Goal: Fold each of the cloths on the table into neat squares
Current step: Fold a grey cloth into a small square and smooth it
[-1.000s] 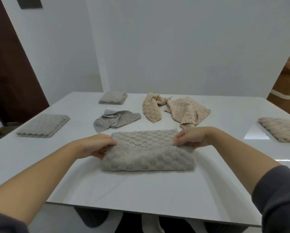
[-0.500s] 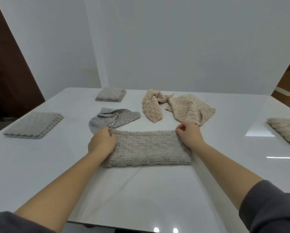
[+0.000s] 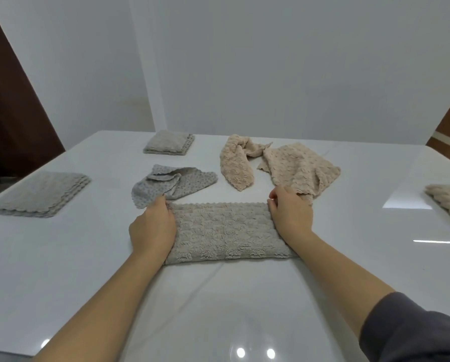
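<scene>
Head camera: the folded cloth [image 3: 223, 231], a long grey band, lies flat on the white table [image 3: 218, 309]; the left hand [image 3: 153, 228] and right hand [image 3: 290, 214] rest on its two ends, fingers curled and pinching the far corners. Just beyond lie a crumpled speckled cloth [image 3: 174, 182] and a rumpled beige cloth [image 3: 297, 168]; a folded square [image 3: 169, 142] sits farther back

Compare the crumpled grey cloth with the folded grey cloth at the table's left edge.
The crumpled grey cloth lies bunched, a corner flipped over; the folded grey cloth lies flat in squared layers. The crumpled one sits mid-table, the folded one near the left edge. Both are grey, scallop-edged.
</scene>
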